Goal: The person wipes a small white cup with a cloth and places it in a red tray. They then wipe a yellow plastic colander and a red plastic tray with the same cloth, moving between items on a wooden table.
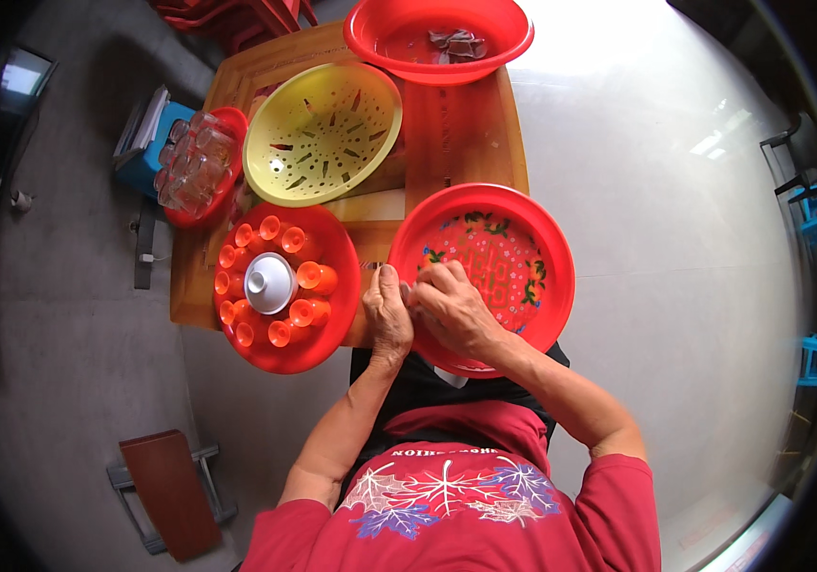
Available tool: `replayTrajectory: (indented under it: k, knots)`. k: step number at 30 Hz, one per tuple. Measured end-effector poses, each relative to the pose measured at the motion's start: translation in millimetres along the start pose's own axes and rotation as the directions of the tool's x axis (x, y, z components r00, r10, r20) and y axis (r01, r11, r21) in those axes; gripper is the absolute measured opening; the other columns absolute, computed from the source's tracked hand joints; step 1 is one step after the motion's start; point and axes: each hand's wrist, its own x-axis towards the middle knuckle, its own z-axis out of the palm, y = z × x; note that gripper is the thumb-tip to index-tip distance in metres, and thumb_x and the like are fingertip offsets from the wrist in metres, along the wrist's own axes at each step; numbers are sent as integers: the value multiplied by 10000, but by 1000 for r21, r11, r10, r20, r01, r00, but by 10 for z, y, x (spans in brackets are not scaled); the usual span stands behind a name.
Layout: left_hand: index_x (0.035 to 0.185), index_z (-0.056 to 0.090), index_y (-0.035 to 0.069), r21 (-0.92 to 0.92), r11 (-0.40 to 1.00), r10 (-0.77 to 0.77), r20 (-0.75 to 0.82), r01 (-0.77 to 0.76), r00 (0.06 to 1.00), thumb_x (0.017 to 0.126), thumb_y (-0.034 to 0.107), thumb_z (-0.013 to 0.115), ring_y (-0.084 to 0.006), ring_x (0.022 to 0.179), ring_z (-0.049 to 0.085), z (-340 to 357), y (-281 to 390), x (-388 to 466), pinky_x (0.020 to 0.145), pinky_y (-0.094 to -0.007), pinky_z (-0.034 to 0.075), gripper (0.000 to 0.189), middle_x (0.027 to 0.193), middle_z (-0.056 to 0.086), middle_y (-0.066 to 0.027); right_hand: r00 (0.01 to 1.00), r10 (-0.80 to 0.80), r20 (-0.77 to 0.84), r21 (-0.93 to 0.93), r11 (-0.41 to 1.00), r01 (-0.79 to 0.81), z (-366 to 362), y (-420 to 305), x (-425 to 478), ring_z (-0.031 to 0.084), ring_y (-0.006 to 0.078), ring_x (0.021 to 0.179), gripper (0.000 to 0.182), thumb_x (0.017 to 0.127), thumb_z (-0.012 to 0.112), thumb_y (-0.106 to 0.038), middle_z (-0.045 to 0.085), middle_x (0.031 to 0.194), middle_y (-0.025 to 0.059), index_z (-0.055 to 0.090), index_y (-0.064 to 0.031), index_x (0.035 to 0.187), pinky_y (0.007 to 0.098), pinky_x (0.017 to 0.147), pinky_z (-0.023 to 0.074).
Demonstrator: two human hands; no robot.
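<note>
A red plastic basin (556, 300) with a floral pattern and gold characters on its bottom is tilted before me at the table's front edge. My left hand (388, 318) is at its left rim, thumb up and fingers mostly hidden on the outer side. Just inside that rim, my right hand (457, 309) is curled with bent fingers against the wall. Something small and pale shows between the two hands, too covered to name. Left of my left hand lies a round red tray (340, 286), bearing several orange goblets (317, 277) around a white lidded bowl (270, 283).
A yellow colander (323, 136) leans behind the tray. Glass mugs (197, 161) fill a red dish (237, 125) at the left. A larger red basin (358, 43) with grey cloth (458, 44) stands at the wooden table's (516, 143) far end. A brown folding stool (169, 493) is on the floor.
</note>
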Motion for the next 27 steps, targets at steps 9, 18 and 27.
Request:
replayTrajectory:
  k: [9,18,27]
  knots:
    - [883,561,-8,73,988,134,25,-136,991,1028,349,404,-106,661,426,-7,-69,11,597,-295,388,416,675,475,-10,971,76,-225,-196,973,-122,30,407,468,473,333,962,192,728,685,-47,511,985,121,637,-84,910,427,826,450]
    - [891,565,-1,10,995,103,9,-103,995,1029,337,413,-90,670,422,0,-106,-4,600,-284,382,395,690,478,12,932,228,-283,-672,646,-362,-344,672,325,513,339,995,192,812,612,-171,527,1040,174,607,4,890,422,766,479]
    - [832,528,7,32,994,105,-5,-105,994,1029,330,402,-97,650,389,7,-49,-22,589,-294,364,400,660,422,12,900,280,-335,-488,765,-420,-243,584,318,502,379,982,197,777,598,-68,535,1069,202,598,24,951,469,851,442]
